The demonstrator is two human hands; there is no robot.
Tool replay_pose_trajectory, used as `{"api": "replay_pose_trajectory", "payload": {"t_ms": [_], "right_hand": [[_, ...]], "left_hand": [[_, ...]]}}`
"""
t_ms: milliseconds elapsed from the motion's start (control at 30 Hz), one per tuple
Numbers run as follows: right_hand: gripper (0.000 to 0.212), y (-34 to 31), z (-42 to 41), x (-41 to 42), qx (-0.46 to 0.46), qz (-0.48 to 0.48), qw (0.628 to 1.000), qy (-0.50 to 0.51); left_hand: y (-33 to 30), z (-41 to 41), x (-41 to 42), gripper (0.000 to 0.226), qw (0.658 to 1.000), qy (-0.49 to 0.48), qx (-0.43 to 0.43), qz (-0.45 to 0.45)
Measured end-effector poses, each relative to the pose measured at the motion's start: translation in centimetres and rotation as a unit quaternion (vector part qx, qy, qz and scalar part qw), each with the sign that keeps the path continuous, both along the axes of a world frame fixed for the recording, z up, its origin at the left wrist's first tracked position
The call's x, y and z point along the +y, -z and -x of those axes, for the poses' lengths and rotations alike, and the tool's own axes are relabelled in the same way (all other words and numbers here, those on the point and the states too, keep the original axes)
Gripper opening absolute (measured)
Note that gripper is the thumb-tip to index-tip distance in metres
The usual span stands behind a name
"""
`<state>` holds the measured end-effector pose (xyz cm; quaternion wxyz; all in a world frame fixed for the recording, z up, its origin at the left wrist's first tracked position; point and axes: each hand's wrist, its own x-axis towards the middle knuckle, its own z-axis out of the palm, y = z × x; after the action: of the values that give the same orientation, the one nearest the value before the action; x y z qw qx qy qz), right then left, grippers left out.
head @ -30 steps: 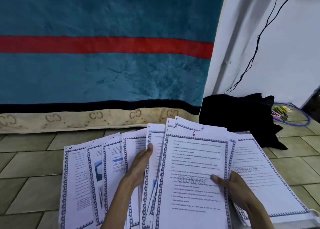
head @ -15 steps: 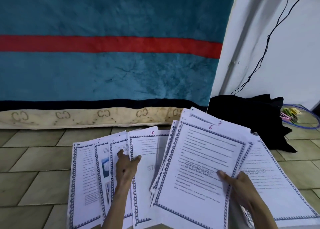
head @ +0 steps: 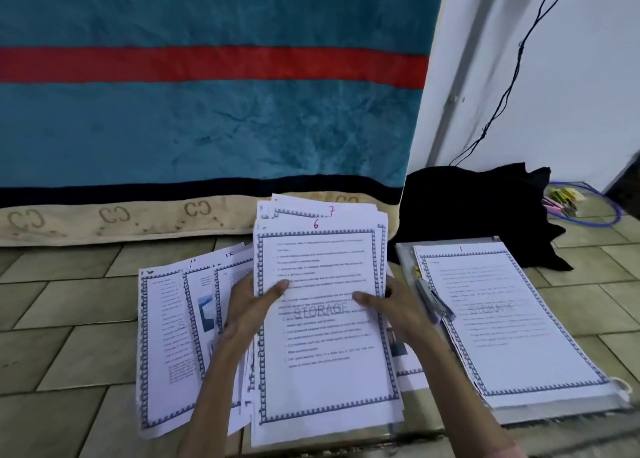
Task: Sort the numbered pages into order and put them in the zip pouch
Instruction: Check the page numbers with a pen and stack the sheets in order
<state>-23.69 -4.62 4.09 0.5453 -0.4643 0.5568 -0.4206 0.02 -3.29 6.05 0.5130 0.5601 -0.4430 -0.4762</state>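
Note:
A stack of bordered printed pages is held up in front of me, page 6 on top and page 7 peeking out behind it. My left hand grips the stack's left edge, thumb on the front. My right hand grips its right edge the same way. More pages lie fanned on the tiled floor to the left, partly hidden by my left arm. At the right, page 1 lies on a clear zip pouch, with a pen beside it.
A teal blanket with a red stripe hangs behind the pages. A black cloth lies against the white wall at the right, with a black cable above it. Coloured pens and a blue cord sit at the far right.
My left hand left the fanned pages on the floor and took the held stack's left edge. The stack, tilted before, is now squared and upright between both hands. Page 1 is now uncovered.

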Motion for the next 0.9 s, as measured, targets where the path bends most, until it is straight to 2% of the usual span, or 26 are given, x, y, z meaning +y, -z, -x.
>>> {"api": "replay_pose_trajectory", "payload": {"t_ms": [133, 200, 400, 500, 567, 667, 767, 900], "right_hand": [[0.043, -3.0, 1.1, 0.5, -0.033, 0.052, 0.998, -0.017], [0.033, -5.1, 1.1, 0.7, -0.048, 0.08, 0.995, -0.039], [0.017, -8.9, 1.0, 0.9, -0.058, 0.196, 0.979, -0.004], [0.039, -7.1, 1.6, 1.7, -0.002, 0.171, 0.984, -0.042], [0.046, -5.3, 1.9, 2.0, 0.043, 0.148, 0.986, -0.067], [0.045, -4.0, 1.6, 2.3, 0.024, 0.134, 0.99, -0.042], [0.05, -3.4, 0.2, 2.3, 0.005, 0.132, 0.991, -0.003], [0.037, -3.4, -0.2, 2.4, -0.023, 0.132, 0.991, -0.007]], "left_hand": [[-2.2, -0.4, 0.3, 0.024, 0.996, 0.011, 0.07, 0.053], [-4.2, 0.5, 0.4, 0.022, 0.993, 0.005, 0.06, 0.103], [-8.5, 2.2, 1.0, 0.023, 0.974, -0.052, 0.03, 0.221], [-6.9, 1.6, 1.8, 0.025, 0.983, -0.016, -0.044, 0.177], [-4.9, 0.9, 2.2, 0.025, 0.989, 0.016, -0.074, 0.125], [-2.6, 0.8, 2.5, 0.028, 0.994, 0.006, -0.082, 0.078], [-2.1, 1.5, 2.4, 0.032, 0.995, -0.029, -0.054, 0.072], [-2.0, 1.0, 2.2, 0.037, 0.997, -0.026, -0.051, 0.055]]}}
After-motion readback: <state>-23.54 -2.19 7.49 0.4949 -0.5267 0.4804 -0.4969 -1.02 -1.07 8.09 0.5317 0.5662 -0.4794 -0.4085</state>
